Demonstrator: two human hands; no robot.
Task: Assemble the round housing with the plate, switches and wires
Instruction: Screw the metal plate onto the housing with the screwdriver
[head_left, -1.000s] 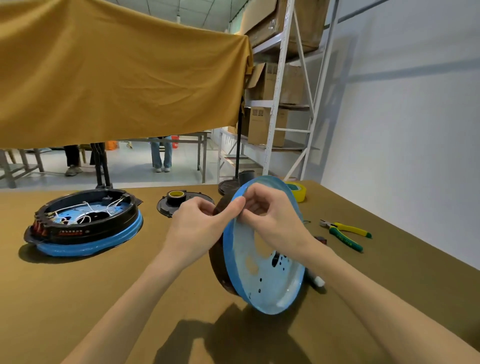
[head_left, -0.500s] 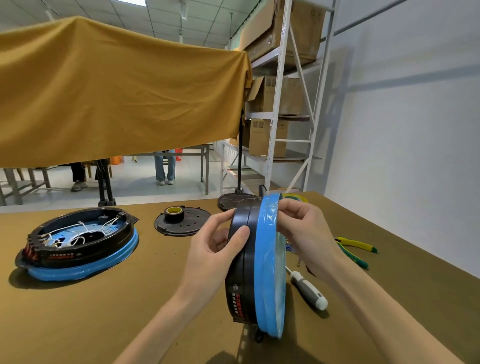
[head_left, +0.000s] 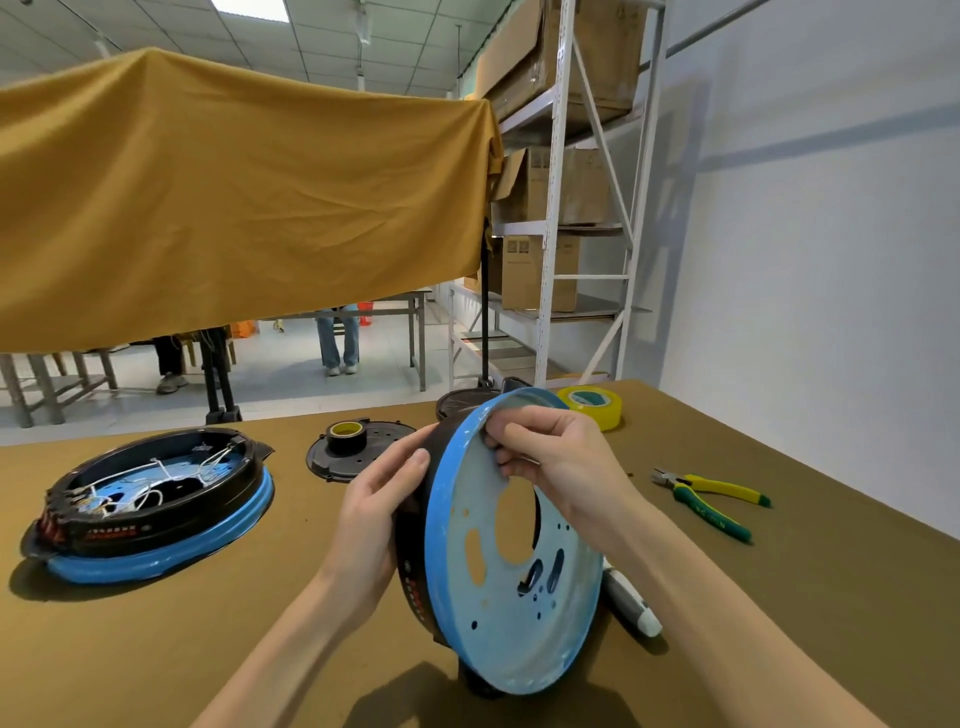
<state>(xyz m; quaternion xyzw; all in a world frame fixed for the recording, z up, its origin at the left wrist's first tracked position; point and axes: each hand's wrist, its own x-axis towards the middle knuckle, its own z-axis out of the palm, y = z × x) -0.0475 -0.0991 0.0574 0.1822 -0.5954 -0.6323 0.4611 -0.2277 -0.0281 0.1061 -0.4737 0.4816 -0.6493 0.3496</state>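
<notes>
Holding round housing (head_left: 511, 540) on edge over the table (head_left: 156, 649), blue-filmed plate face toward camera; left hand (head_left: 382, 514) gripping the black rim, thumb lying across it, right hand (head_left: 558, 462) pinching the blue film at the top edge with fingers curled over the rim. Sitting flat at left: second housing (head_left: 150, 506) with white wires inside. Lying around: black disc (head_left: 358, 452), yellow tape roll (head_left: 592, 406), pliers (head_left: 711, 496), screwdriver (head_left: 631, 603) partly behind the held housing.
</notes>
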